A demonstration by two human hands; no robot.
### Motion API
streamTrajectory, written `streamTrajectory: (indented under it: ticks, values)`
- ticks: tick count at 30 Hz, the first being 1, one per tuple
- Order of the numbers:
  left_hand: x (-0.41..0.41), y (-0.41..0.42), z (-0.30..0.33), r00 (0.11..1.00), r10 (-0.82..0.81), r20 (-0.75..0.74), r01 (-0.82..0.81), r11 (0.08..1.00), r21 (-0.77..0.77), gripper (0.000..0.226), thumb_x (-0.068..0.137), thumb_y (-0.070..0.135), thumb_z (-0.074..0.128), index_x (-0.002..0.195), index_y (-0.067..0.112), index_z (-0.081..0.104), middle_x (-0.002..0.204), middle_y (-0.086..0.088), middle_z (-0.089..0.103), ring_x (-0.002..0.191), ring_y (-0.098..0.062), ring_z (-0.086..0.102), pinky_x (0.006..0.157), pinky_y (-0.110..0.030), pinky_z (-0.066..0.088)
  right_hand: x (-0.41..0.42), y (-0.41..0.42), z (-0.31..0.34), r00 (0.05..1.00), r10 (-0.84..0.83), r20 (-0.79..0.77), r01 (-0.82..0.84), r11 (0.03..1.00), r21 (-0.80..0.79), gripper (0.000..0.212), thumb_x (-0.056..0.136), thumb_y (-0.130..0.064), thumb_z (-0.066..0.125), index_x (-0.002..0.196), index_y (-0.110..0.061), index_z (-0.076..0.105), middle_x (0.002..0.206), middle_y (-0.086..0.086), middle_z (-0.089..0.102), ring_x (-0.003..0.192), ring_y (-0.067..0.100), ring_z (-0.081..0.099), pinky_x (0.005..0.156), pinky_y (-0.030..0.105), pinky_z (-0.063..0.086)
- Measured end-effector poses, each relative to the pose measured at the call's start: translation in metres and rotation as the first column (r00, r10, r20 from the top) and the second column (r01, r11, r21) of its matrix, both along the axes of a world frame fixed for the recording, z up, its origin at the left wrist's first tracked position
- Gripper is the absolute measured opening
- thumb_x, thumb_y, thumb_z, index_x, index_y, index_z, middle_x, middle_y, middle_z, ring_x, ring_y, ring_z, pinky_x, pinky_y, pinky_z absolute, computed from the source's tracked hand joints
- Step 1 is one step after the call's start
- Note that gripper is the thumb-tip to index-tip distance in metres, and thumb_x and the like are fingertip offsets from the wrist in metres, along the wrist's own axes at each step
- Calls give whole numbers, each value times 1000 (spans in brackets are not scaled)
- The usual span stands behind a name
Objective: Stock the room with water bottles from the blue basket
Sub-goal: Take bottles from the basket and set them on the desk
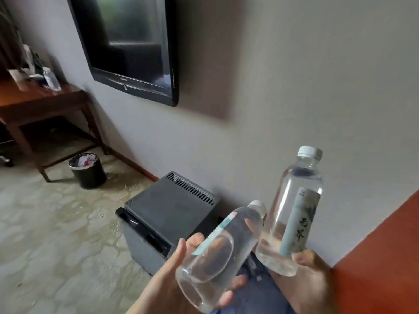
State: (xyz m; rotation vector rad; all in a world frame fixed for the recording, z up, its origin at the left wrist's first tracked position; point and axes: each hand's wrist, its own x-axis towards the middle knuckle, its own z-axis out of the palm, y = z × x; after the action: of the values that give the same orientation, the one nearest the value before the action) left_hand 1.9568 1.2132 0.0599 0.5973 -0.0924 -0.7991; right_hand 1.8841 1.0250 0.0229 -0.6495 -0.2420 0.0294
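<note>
Head view: the left hand (181,277) grasps a tilted water bottle (217,250) round its lower body; the right hand (308,284) grips a second, more upright bottle (292,214) at its base, above a small fridge (165,214). Both look full, hence fairly heavy, with smooth, thin walls likely to flex; a mid-body grasp seems safest. The blue basket is out of view.

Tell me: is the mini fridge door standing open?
No, the mini fridge door sits shut against its body, below the bottles.
</note>
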Motion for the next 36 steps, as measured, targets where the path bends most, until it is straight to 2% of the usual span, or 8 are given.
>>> streamTrajectory:
  ticks: [2, 5, 11, 17, 19, 22, 29, 36]
  values:
    - [-19, 57, -6, 997, -39, 62, 51, 977, -207, 49, 56, 28, 90, 96, 14, 66, 108, -14, 70, 89, -42, 67, 75, -50, 52, 21, 38, 11, 992, 115, -52, -119, 988, -95, 68, 58, -19, 73, 119, 4, 54, 101, 25, 55, 90, 34, 57, 81, 42, 49]
    - [-23, 85, -7, 996, -30, 84, 37, 995, -92, 66, 48, 21, 91, 110, 22, 69, 114, -13, 69, 85, -41, 68, 63, -43, 57, 34, 67, 20, 990, 65, -129, -85, 985, -151, 66, 41, -23, 83, 99, 3, 65, 87, 23, 60, 77, 29, 63, 68, 31, 56]
    - [13, 142, 3, 931, -28, 364, 0, 997, 77, 73, 65, 13, 70, 127, 47, 51, 107, -9, 57, 69, -16, 64, 56, -23, 52, 65, 134, 33, 987, 23, -162, -78, 936, -344, 78, 33, -28, 83, 103, 0, 65, 93, 22, 65, 84, 32, 65, 69, 33, 56]
    - [81, 232, 14, 865, 8, 501, -148, 959, 241, 80, 64, 5, 67, 132, 41, 45, 128, -25, 57, 102, -38, 63, 81, -47, 57, 112, 232, 35, 992, 64, -111, -109, 877, -467, 64, 51, -20, 69, 111, -1, 59, 95, 16, 70, 90, 28, 68, 74, 31, 56]
    - [99, 265, 17, 839, -4, 544, -189, 936, 298, 75, 64, 2, 68, 132, 28, 46, 119, -25, 62, 99, -35, 65, 80, -43, 57, 130, 266, 34, 991, 94, -94, -128, 864, -488, 68, 52, -26, 76, 113, -3, 58, 98, 18, 68, 95, 34, 64, 81, 40, 54]
    - [121, 311, 21, 841, 40, 539, -261, 903, 340, 72, 65, -5, 65, 130, 23, 47, 106, -13, 69, 92, -29, 69, 76, -34, 57, 155, 314, 32, 992, 98, -80, -125, 846, -519, 68, 59, -24, 72, 122, -7, 54, 113, 23, 65, 105, 38, 62, 87, 42, 53]
    - [175, 385, 13, 859, 156, 488, -361, 860, 361, 83, 69, -3, 67, 136, 36, 36, 115, -12, 69, 99, -35, 69, 76, -43, 58, 220, 388, 43, 980, 193, -54, -171, 667, -725, 80, 64, -15, 74, 135, -25, 37, 125, 14, 63, 115, 29, 61, 91, 35, 54]
    - [251, 434, 6, 845, 240, 479, -457, 789, 410, 72, 77, 16, 67, 136, 40, 33, 102, 9, 74, 92, -15, 72, 69, -30, 59, 308, 445, 32, 986, 130, -101, -163, 684, -712, 97, 53, -52, 82, 136, -28, 38, 125, 7, 65, 112, 26, 64, 86, 34, 56]
